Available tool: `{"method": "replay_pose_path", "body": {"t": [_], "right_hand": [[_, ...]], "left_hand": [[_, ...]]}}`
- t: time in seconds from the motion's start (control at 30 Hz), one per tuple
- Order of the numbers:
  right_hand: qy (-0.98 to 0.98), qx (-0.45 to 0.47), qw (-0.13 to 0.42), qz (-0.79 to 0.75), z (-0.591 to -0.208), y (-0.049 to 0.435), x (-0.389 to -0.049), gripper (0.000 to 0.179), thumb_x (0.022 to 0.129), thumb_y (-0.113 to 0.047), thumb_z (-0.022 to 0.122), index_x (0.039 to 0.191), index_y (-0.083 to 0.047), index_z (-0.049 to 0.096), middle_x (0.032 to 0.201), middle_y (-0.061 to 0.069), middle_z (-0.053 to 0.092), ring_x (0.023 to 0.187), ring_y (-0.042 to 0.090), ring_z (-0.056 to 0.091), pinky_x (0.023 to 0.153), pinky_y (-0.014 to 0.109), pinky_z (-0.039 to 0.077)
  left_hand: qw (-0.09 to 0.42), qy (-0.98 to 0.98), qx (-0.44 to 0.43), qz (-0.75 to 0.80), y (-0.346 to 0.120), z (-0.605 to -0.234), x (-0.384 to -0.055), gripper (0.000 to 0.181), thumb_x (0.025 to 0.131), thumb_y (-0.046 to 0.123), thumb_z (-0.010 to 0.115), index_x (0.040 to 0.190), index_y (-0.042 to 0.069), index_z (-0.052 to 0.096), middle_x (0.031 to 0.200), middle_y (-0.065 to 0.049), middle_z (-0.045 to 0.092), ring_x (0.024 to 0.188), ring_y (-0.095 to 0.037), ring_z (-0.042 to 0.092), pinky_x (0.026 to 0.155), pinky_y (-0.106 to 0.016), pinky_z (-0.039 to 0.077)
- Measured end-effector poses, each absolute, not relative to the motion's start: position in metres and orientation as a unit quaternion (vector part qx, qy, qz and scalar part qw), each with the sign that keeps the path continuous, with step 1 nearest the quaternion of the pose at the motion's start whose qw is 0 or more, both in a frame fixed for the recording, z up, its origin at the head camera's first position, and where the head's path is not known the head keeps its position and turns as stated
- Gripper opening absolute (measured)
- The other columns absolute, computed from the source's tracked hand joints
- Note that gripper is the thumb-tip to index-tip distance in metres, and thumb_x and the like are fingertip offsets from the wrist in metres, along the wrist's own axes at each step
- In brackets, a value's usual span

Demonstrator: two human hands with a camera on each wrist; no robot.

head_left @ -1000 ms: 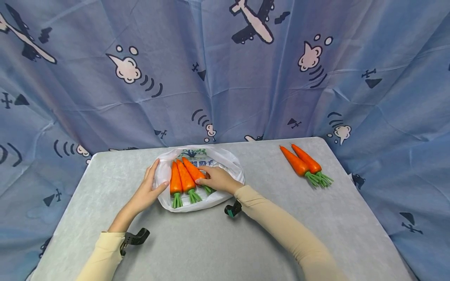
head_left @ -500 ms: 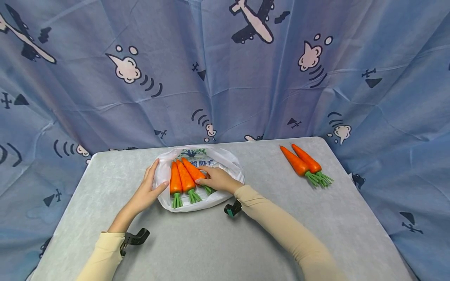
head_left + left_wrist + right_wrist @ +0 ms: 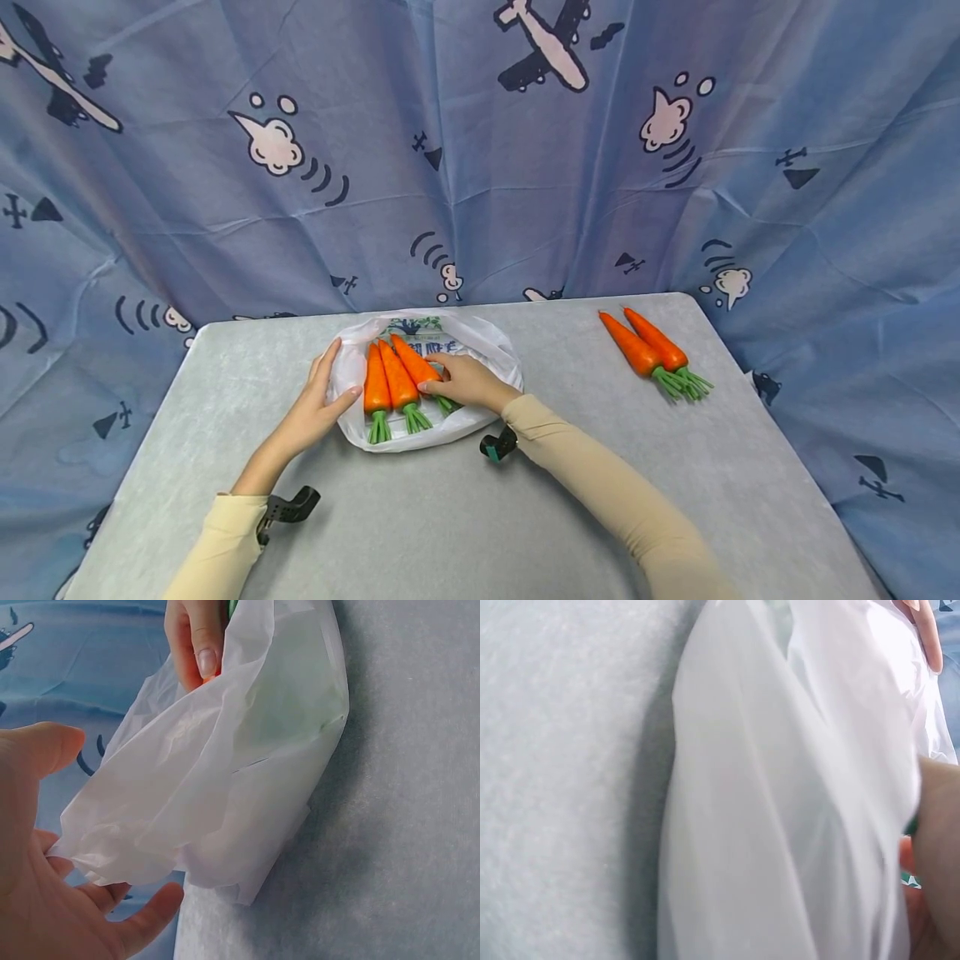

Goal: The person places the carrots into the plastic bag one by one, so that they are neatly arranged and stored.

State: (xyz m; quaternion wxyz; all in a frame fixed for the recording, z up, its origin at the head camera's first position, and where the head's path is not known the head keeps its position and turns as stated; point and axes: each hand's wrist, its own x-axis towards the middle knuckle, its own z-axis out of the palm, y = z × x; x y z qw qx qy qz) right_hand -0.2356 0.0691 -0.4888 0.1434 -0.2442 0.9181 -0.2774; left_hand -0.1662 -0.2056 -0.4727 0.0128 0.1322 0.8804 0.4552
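A white plastic bag [image 3: 352, 429] with green and blue print lies open on the table in the head view. Three orange carrots with green stems lie side by side in it: a left carrot [image 3: 377, 383], a middle carrot [image 3: 397, 377] and a right carrot [image 3: 411, 358]. My right hand [image 3: 471, 382] reaches into the bag and grips the right carrot between thumb and fingers. At the bag's left side, my left hand [image 3: 318, 400] touches the plastic with fingers spread. In the right wrist view the bag [image 3: 780, 810] covers much of my right hand.
Two more carrots [image 3: 632, 343] lie together at the right rear of the grey table [image 3: 420, 525]. A blue patterned curtain [image 3: 480, 208] hangs directly behind the table's back edge. Both wrists carry a small black camera mount [image 3: 294, 505].
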Motion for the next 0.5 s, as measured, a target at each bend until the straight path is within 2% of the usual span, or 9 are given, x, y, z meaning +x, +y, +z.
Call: {"method": "replay_pose_path", "body": {"t": [0.23,0.37,0.5], "right_hand": [[0.923,-0.241,0.127,-0.273,-0.483,0.072,-0.237,0.066,0.092,-0.048,0.064,0.145,-0.011,0.050,0.073,-0.002,0.056,0.069,0.011,0.051,0.068,0.026,0.044],[0.925,-0.247,0.118,-0.265,-0.480,0.075,-0.238,0.066,0.091,-0.048,0.065,0.145,-0.011,0.051,0.072,-0.003,0.057,0.069,0.010,0.052,0.071,0.027,0.045],[0.927,-0.249,0.104,-0.261,-0.477,0.077,-0.238,0.065,0.091,-0.047,0.066,0.144,-0.011,0.051,0.072,-0.003,0.057,0.067,0.010,0.051,0.067,0.025,0.043]], "left_hand": [[0.016,0.882,0.130,0.452,-0.204,-0.471,-0.167,0.086,0.098,0.021,0.061,0.161,0.014,0.002,0.158,-0.025,0.016,0.142,-0.043,0.028,0.115,-0.067,0.024],[0.016,0.883,0.132,0.451,-0.203,-0.470,-0.166,0.087,0.097,0.019,0.061,0.160,0.013,0.002,0.158,-0.026,0.016,0.142,-0.043,0.028,0.115,-0.066,0.024],[0.016,0.883,0.133,0.450,-0.203,-0.470,-0.167,0.086,0.097,0.019,0.061,0.160,0.013,0.002,0.158,-0.026,0.016,0.143,-0.045,0.027,0.115,-0.067,0.024]]}}
